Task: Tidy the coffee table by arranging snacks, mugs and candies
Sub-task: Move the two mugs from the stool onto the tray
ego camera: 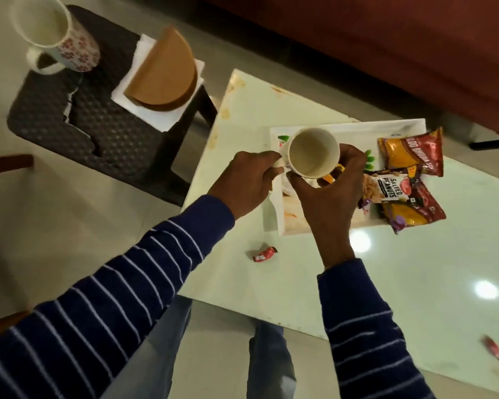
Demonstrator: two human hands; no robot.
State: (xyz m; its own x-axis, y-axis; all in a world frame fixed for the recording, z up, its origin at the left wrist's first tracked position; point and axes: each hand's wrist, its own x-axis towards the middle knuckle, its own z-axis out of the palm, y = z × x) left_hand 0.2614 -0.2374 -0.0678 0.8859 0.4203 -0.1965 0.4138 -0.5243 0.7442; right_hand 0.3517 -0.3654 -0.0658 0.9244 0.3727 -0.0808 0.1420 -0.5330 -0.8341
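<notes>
Both hands hold an empty cream mug [313, 152] above the left part of a white tray [349, 129] on the pale coffee table [415, 283]. My left hand [242, 182] pinches the mug's handle; my right hand [329, 191] wraps its side and base. Snack packets lie on the tray's right side: a peanut packet [386, 190] and two red-and-yellow packets [412, 154] [415, 211]. One red wrapped candy [264, 254] lies on the table near the tray. Another red candy [494, 348] sits at the table's right edge. A second mug with a floral print [55, 38] stands on a dark stool.
The dark woven stool [84, 116] stands left of the table and also carries white napkins with a tan half-round holder [164, 73]. A red-brown sofa [386, 38] runs behind the table. My legs [213, 355] are at the table's near edge.
</notes>
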